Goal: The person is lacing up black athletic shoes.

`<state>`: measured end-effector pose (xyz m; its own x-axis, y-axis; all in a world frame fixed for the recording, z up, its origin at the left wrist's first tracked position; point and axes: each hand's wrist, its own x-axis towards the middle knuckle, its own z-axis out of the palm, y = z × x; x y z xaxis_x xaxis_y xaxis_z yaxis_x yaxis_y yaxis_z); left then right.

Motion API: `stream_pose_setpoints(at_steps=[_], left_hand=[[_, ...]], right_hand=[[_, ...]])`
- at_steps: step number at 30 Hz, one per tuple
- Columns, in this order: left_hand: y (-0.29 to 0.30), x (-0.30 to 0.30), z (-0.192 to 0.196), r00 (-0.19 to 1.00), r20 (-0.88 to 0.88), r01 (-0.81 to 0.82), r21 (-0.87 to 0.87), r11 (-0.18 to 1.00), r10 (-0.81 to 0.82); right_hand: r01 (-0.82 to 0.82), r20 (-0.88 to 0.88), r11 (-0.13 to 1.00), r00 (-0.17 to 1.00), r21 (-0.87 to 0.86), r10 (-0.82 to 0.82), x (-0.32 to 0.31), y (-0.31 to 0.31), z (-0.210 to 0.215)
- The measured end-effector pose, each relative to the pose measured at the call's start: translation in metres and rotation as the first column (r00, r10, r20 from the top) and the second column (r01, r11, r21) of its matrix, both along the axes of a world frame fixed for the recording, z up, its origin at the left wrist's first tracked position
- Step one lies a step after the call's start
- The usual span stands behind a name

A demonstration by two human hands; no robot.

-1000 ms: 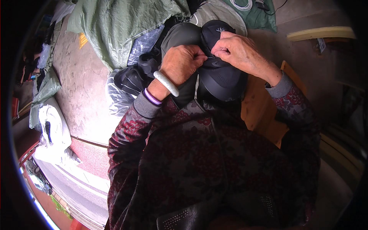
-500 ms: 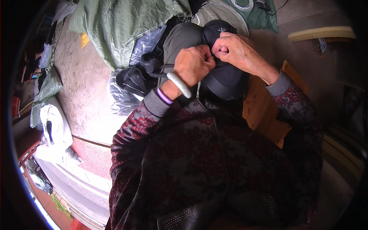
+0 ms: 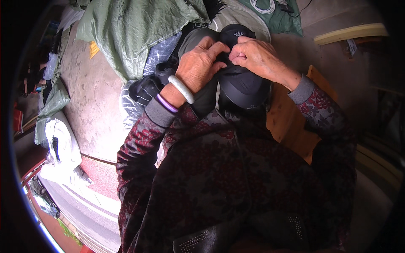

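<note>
One black cap (image 3: 245,87) lies on lap (image 3: 204,102). Left hand (image 3: 197,67): thumb and forefinger spread. Right hand (image 3: 256,57): pinches cap, exact spot hidden. Cap may slide off lap if this lone pinch slackens.

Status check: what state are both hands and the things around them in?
Black gear: being handled, partly covered
Left hand: thumb and forefinger spread, at the gear
Right hand: fingers curled in at the gear; anything pinched is hidden
Bangle: worn on left wrist
Purple band: worn, below the bangle
Green tarp: spread, wrinkled
White cable: coiled
White bag: crumpled
</note>
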<state>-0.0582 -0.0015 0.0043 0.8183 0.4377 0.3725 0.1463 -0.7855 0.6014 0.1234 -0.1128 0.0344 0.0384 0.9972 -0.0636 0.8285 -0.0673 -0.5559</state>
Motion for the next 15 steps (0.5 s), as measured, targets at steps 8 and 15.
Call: stream_pose_setpoints(at_steps=[8,15], left_hand=[[0.016,0.007,-0.007,0.968,-0.146,0.202,-0.015,0.979,-0.202],[0.015,0.008,-0.011,0.983,-0.076,0.161,-0.056,0.985,-0.165]], right_hand=[[-0.024,0.041,0.999,0.999,-0.025,0.025,-0.003,0.002,0.002],[-0.160,0.236,0.979,0.963,0.128,0.127,-0.004,0.002,-0.005]])
